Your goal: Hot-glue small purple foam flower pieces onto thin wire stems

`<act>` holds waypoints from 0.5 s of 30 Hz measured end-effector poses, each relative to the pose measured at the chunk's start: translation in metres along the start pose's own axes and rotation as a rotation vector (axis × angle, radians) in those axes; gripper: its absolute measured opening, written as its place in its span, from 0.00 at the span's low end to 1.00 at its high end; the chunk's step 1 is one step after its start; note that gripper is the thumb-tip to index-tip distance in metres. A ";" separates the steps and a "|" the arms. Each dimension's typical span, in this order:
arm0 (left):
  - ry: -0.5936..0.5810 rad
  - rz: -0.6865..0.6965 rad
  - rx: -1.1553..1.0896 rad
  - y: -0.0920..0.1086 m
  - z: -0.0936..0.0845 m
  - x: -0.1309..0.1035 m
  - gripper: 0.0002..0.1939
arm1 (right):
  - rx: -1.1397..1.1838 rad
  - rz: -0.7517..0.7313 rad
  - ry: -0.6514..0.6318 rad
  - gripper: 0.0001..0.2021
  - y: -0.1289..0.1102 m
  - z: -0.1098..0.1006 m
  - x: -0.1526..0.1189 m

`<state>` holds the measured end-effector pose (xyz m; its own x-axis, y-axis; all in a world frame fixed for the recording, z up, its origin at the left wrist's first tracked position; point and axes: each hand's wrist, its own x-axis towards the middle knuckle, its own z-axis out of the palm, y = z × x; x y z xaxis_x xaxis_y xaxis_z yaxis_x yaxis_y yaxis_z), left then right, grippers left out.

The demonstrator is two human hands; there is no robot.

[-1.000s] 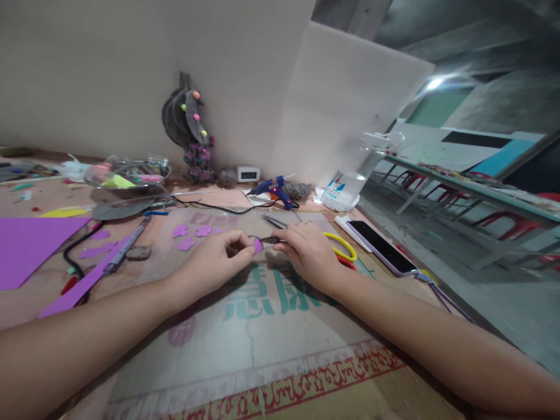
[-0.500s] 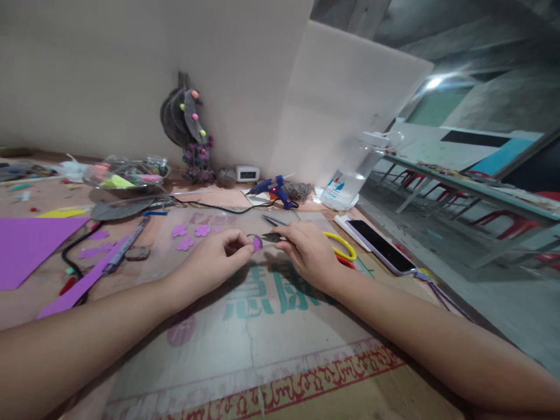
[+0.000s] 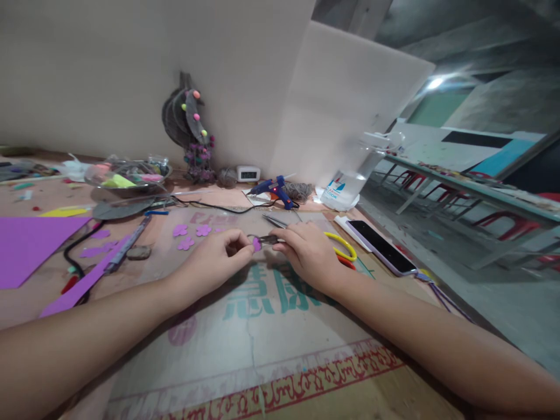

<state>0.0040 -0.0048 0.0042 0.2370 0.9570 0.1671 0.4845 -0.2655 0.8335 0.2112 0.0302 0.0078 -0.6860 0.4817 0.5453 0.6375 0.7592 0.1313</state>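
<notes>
Left hand (image 3: 221, 255) pinches purple piece (image 3: 256, 244), right hand (image 3: 310, 252) grips dark tool (image 3: 268, 239) — dish (image 3: 131, 188) holds oddments (image 3: 117, 181).

A white digital clock (image 3: 248, 174) stood near a ball of grey yarn (image 3: 227, 178). A clear plastic jug (image 3: 343, 184) stood farther right, and a phone (image 3: 382, 247) lay near the table's edge.

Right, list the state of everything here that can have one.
Purple cutout: held in left hand.
Dark-tipped tool: in right hand, opening unclear.
Flower cutouts: lying flat.
Glue gun: red light on.
Digital clock: showing digits, unreadable.
Phone: face up, screen dark.
Ceiling light: lit.
</notes>
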 end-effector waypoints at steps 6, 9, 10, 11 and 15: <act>-0.010 0.010 0.005 -0.002 0.000 0.000 0.10 | -0.065 -0.038 0.029 0.14 0.000 0.000 0.000; -0.003 0.015 0.008 -0.003 0.001 0.001 0.10 | -0.072 -0.043 0.038 0.13 0.000 0.001 0.000; -0.001 0.022 0.006 -0.004 0.001 0.001 0.10 | -0.069 -0.043 0.038 0.13 0.000 0.001 -0.001; 0.000 0.029 0.003 -0.004 0.002 0.001 0.10 | -0.064 -0.042 0.037 0.13 0.001 0.002 -0.001; 0.005 0.043 0.002 -0.005 0.003 0.001 0.09 | -0.035 -0.033 0.023 0.14 0.001 0.003 -0.001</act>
<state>0.0042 -0.0030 -0.0011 0.2532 0.9453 0.2056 0.4754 -0.3067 0.8245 0.2115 0.0322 0.0047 -0.6988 0.4463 0.5591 0.6269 0.7585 0.1779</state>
